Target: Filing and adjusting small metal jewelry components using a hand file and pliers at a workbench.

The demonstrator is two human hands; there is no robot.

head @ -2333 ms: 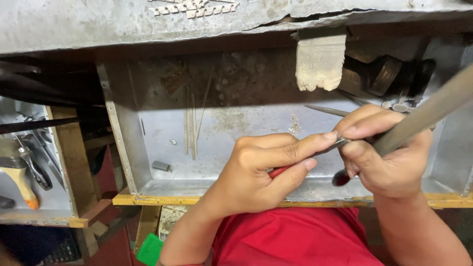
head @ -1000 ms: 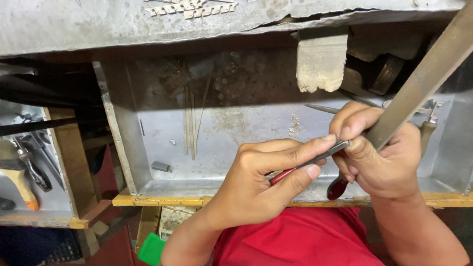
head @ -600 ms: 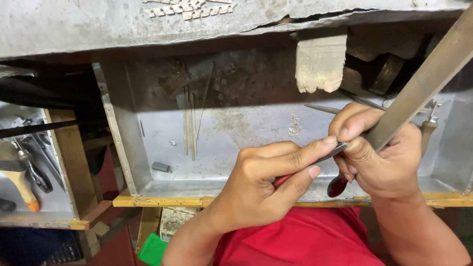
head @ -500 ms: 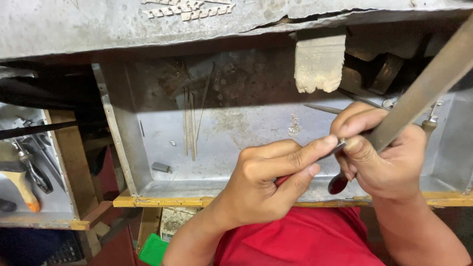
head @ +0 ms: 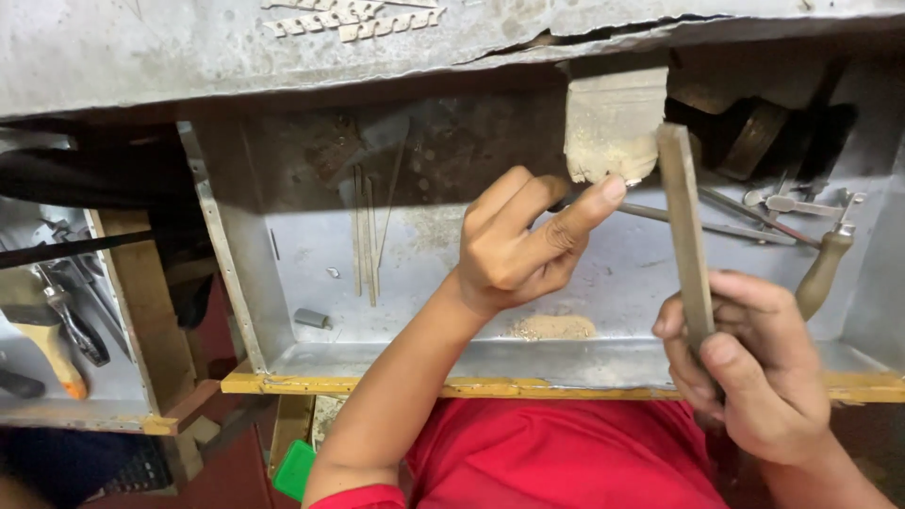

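While the wide metal drawer (head: 311, 353) under the bench stays pulled out over the red-clothed lap, the work above it has been broken off. A moment ago both hands were pressed together at the right, the file laid across a small piece; now they are separated. The flat file (head: 685, 240) has been lifted off and is held almost upright at the right by the right hand (head: 754, 377), whose fingers are wrapped closed around its lower end, the thumb pressed on the blade. The left hand (head: 523, 245) has been raised to the far side, up to the worn wooden bench pin (head: 613, 123). Its index finger and thumb are pinched together at the tip, close under the pin; what is pinched cannot be told, as the piece is hidden or too small. It is judged that filing is paused and the piece is brought to the pin. A little heap of filings (head: 551, 327) lies on the drawer floor between the hands.
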